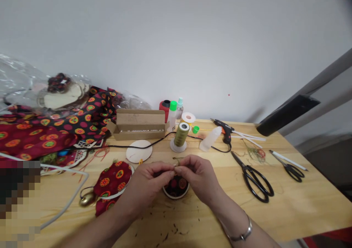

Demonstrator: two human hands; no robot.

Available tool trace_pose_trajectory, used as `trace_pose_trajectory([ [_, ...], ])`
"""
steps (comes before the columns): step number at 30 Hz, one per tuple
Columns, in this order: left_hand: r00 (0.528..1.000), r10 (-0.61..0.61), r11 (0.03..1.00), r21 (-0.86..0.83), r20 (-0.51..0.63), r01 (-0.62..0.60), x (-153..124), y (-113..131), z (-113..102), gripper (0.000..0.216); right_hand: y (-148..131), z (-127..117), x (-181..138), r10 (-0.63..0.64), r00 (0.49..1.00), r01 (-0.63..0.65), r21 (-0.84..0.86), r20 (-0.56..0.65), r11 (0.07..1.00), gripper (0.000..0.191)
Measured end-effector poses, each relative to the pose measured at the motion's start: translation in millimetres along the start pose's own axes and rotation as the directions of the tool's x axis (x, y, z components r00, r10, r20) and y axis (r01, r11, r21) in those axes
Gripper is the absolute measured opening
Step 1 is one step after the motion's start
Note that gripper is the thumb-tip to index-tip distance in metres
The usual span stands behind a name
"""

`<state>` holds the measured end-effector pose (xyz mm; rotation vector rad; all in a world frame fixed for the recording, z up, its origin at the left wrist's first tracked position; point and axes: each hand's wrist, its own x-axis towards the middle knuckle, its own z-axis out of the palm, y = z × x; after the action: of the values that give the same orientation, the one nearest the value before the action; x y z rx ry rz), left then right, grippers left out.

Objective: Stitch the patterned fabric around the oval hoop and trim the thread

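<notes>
Fingertips of my left hand and my right hand meet in a pinch at the middle of the table. A thin olive-brown cord pokes up in a small loop from between them. Directly below is a round piece covered in dark patterned fabric with a pale rim, its upper part hidden by my fingers. Left of my left hand lies a red patterned fabric-covered disc, with a brass bell beside it. Beyond my hands stands a spool of olive thread.
Large black-handled scissors and smaller scissors lie to the right. Behind are a glue gun, a white bottle, an open cardboard box and a pale disc. Patterned fabric heaps at left. Dark scraps litter the front.
</notes>
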<state>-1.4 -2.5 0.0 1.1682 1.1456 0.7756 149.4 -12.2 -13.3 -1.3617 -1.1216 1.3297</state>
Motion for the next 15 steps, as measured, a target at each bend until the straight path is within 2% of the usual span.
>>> trace_pose_trajectory([
  [7, 0.983, -0.146, 0.937, -0.302, 0.109, 0.173, 1.9, -7.5, -1.3, 0.01, -2.9, -2.1, 0.2, 0.05, 0.998, -0.052, 0.08, 0.025, 0.995, 0.022],
  [11, 0.975, -0.162, 0.898, -0.388, 0.151, 0.209, 3.8, -11.8, -1.4, 0.011, -6.7, -2.8, -0.5, 0.101, 0.988, -0.122, 0.191, 0.115, 0.974, 0.027],
  [15, 0.968, -0.154, 0.877, -0.425, 0.199, 0.227, 3.8, -10.9, -1.1, 0.009, -7.8, -3.9, -1.6, 0.093, 0.982, -0.131, 0.237, 0.166, 0.963, 0.027],
])
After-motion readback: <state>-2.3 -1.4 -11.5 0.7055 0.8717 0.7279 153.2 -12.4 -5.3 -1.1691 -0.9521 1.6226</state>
